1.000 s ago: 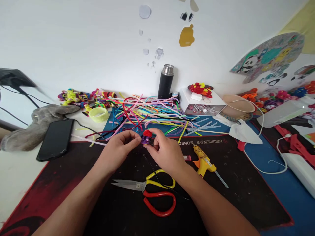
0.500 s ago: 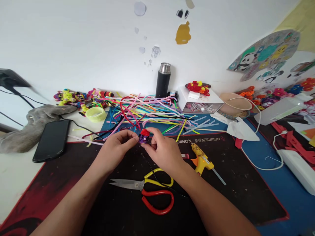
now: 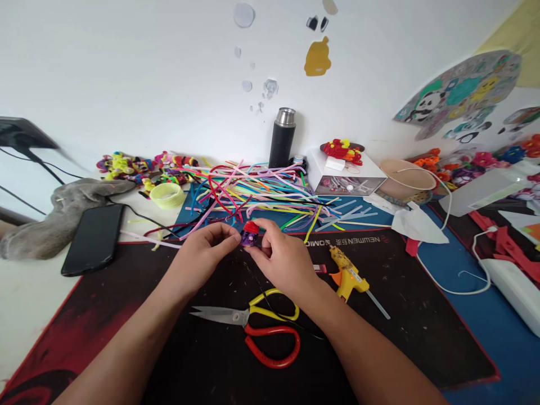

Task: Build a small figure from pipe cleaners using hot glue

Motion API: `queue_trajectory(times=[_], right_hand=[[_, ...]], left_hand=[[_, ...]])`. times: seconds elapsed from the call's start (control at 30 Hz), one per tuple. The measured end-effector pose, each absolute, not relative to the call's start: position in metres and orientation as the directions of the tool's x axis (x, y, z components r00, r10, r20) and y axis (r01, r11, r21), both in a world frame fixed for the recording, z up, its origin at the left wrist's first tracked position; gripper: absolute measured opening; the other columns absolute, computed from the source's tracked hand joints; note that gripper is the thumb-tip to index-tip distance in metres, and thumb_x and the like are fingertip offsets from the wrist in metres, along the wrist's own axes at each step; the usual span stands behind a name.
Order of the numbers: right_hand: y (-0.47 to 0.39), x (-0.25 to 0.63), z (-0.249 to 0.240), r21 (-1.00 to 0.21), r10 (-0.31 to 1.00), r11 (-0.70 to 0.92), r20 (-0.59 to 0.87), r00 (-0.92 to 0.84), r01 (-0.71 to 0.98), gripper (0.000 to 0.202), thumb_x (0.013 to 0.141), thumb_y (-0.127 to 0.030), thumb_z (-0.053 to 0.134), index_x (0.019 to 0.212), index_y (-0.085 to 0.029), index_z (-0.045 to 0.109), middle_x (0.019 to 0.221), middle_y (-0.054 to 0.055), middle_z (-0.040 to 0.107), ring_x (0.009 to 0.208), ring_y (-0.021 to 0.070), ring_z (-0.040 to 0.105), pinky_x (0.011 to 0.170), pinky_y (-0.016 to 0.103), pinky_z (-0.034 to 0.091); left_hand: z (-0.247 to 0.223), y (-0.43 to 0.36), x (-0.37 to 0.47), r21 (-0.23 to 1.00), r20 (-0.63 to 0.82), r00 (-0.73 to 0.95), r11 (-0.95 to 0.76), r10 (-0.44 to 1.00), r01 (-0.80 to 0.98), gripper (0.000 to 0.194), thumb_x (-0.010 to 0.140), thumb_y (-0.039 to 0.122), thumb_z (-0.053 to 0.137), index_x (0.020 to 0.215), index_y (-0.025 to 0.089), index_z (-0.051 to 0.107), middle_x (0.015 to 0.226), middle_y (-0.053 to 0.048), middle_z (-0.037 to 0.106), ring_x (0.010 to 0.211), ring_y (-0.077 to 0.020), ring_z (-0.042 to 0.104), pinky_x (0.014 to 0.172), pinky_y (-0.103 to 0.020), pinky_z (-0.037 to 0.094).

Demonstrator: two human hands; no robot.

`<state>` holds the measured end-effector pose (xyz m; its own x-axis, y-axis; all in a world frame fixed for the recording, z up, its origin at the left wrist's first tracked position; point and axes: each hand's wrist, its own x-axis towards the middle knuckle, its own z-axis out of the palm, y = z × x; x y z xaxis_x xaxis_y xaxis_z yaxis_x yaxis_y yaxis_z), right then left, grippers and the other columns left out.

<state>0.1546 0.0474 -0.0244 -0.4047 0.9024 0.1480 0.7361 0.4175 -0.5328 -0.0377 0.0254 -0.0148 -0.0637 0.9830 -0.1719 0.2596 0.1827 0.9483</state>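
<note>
A small red and purple pipe-cleaner figure [image 3: 249, 235] is held above the dark desk mat between my two hands. My right hand [image 3: 280, 256] pinches it from the right with thumb and forefinger. At its left edge, my left hand [image 3: 210, 250] has thumb and forefinger pressed together; whether anything thin is between them is too small to make out. Below lie scissors [image 3: 240, 316] with one yellow and one red handle, blades pointing left. To the right of my right hand, a yellow glue gun [image 3: 348, 274] rests on the mat.
Behind my hands is a heap of coloured pipe cleaners [image 3: 257, 191]. A black thermos [image 3: 282, 138] and a white drawer box [image 3: 350, 177] stand at the wall. A phone [image 3: 93, 239] and a yellow-green roll [image 3: 167, 196] lie left. A power strip [image 3: 512, 292] sits at right.
The whole view has shifted slightly, so things appear a little further right. Both hands keep nearly the same pose around the figure.
</note>
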Motion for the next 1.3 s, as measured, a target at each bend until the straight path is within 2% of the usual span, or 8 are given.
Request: queue_trajectory(times=[0.57, 0.73, 1.0, 1.3], right_hand=[[0.047, 0.154, -0.024, -0.52, 0.9, 0.422, 0.141, -0.413, 0.742, 0.05, 0.097, -0.033, 0.072, 0.144, -0.023, 0.057, 0.079, -0.002, 0.073, 0.066, 0.017, 0.066, 0.061, 0.028, 0.034], [0.047, 0.155, -0.025, -0.542, 0.906, 0.408, 0.14, -0.399, 0.735, 0.05, 0.097, -0.033, 0.073, 0.143, -0.023, 0.058, 0.079, -0.003, 0.073, 0.065, 0.0162, 0.065, 0.061, 0.027, 0.035], [0.048, 0.156, -0.024, -0.544, 0.904, 0.41, 0.137, -0.404, 0.732, 0.05, 0.097, -0.032, 0.072, 0.143, -0.023, 0.058, 0.078, -0.003, 0.072, 0.065, 0.016, 0.066, 0.061, 0.027, 0.035], [0.047, 0.158, -0.021, -0.53, 0.904, 0.412, 0.138, -0.404, 0.741, 0.05, 0.097, -0.033, 0.072, 0.144, -0.024, 0.057, 0.078, -0.003, 0.073, 0.066, 0.0167, 0.067, 0.06, 0.027, 0.034]], left_hand=[[-0.011, 0.028, -0.034, 0.948, -0.151, -0.067, 0.164, 0.986, 0.274, 0.035, 0.078, 0.055, 0.075, 0.08, 0.02, 0.072, 0.076, -0.001, 0.067, 0.071, -0.019, 0.056, 0.066, -0.028, 0.043], [-0.012, 0.028, -0.032, 0.949, -0.174, -0.08, 0.189, 0.981, 0.253, 0.034, 0.077, 0.054, 0.075, 0.079, 0.02, 0.073, 0.074, -0.001, 0.065, 0.067, -0.018, 0.054, 0.062, -0.027, 0.04], [-0.017, 0.027, -0.032, 0.965, -0.214, -0.037, 0.217, 0.976, 0.147, 0.03, 0.079, 0.048, 0.078, 0.082, 0.019, 0.072, 0.073, 0.002, 0.063, 0.068, -0.0159, 0.052, 0.064, -0.027, 0.038], [-0.02, 0.026, -0.037, 0.963, -0.188, -0.006, 0.186, 0.982, 0.195, 0.034, 0.085, 0.054, 0.077, 0.087, 0.021, 0.073, 0.079, 0.001, 0.065, 0.073, -0.017, 0.055, 0.068, -0.028, 0.039]])
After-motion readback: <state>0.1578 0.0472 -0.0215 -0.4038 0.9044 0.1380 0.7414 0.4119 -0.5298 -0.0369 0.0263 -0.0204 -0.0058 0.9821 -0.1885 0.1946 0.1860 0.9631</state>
